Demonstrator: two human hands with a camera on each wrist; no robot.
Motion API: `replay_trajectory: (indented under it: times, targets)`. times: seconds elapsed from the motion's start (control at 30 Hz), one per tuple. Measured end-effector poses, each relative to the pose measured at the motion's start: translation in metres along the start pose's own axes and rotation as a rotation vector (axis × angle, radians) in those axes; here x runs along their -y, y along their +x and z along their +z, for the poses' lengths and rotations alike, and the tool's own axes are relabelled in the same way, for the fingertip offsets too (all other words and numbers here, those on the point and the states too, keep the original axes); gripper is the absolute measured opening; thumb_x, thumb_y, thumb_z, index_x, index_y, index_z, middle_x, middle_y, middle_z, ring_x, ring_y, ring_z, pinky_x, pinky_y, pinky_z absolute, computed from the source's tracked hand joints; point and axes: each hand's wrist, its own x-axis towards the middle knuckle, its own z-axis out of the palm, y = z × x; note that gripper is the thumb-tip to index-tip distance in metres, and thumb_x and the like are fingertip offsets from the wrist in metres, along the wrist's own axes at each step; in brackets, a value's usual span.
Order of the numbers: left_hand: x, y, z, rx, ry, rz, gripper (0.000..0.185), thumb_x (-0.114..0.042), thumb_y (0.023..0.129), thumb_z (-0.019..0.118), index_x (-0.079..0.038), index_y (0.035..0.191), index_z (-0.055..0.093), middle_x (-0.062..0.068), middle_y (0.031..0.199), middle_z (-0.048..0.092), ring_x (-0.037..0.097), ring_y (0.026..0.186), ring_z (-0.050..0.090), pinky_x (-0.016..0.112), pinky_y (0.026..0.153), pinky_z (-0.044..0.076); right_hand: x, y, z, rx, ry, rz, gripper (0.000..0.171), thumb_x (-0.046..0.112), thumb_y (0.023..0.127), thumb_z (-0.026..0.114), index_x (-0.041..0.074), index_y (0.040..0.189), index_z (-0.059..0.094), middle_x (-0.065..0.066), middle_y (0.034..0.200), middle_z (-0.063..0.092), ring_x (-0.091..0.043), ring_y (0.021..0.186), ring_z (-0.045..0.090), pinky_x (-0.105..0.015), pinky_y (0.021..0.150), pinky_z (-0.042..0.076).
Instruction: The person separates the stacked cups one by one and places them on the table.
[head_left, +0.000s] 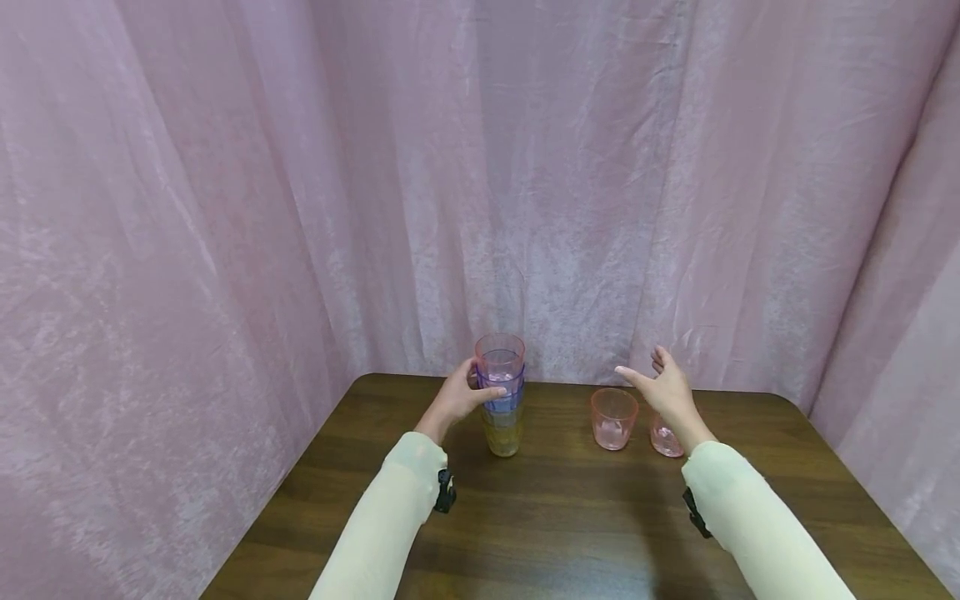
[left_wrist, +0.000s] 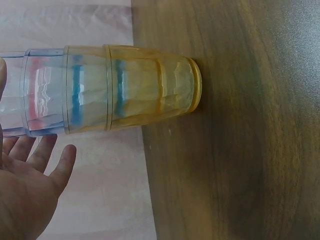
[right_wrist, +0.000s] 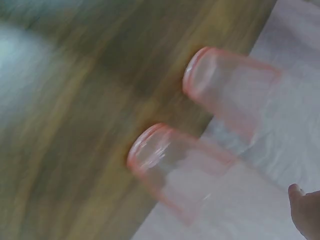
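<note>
Nearest, two pale sleeves reach in over the wooden table, a black strapped device at each wrist. Beyond them on the left, a tall stack of nested cups stands upright: yellow at the bottom, blue in the middle, pink on top. The left hand grips its upper part, thumb across the near side; the little finger is off it. A squeeze or sideways tug up there could tip the stack, since the base is narrow. On the right, a pink cup and, just left of it, another pink cup stand upright and apart. The right hand hovers above them, thumb spread, holding nothing. Lowered carelessly, it might knock one cup into the other or toward the far edge. Farthest hangs the pink curtain.
</note>
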Motion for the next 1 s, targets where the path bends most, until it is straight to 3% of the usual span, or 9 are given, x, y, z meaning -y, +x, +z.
replay_trajectory:
  times: [0.53, 0.77, 1.0]
  targets:
    - [0.004, 0.001, 0.0, -0.004, 0.018, 0.019, 0.084, -0.037, 0.079, 0.085, -0.006, 0.145, 0.044, 0.019, 0.137, 0.056, 0.036, 0.127, 0.053, 0.049, 0.1, 0.047, 0.051, 0.002, 0.059, 0.163, 0.094, -0.091, 0.104, 0.052, 0.089, 0.07, 0.006, 0.159, 0.009, -0.016, 0.163, 0.017, -0.036, 0.148, 0.02, -0.052, 0.116, 0.026]
    - [0.006, 0.0, -0.001, -0.017, 0.011, 0.015, 0.084, -0.036, 0.079, 0.086, -0.005, 0.145, 0.044, 0.019, 0.139, 0.055, 0.036, 0.129, 0.051, 0.05, 0.103, 0.045, 0.068, 0.002, 0.085, 0.195, 0.112, -0.107, 0.108, 0.057, 0.083, 0.074, 0.008, 0.159, 0.015, -0.013, 0.162, 0.023, -0.033, 0.147, 0.024, -0.051, 0.115, 0.029]
    - [0.006, 0.003, 0.0, 0.0, -0.004, 0.03, 0.081, -0.033, 0.08, 0.085, -0.006, 0.145, 0.045, 0.017, 0.139, 0.055, 0.034, 0.129, 0.052, 0.049, 0.103, 0.045, 0.078, 0.004, 0.101, 0.221, 0.129, -0.123, 0.103, 0.047, 0.085, 0.076, 0.007, 0.158, 0.016, -0.014, 0.162, 0.023, -0.034, 0.146, 0.026, -0.052, 0.114, 0.03]
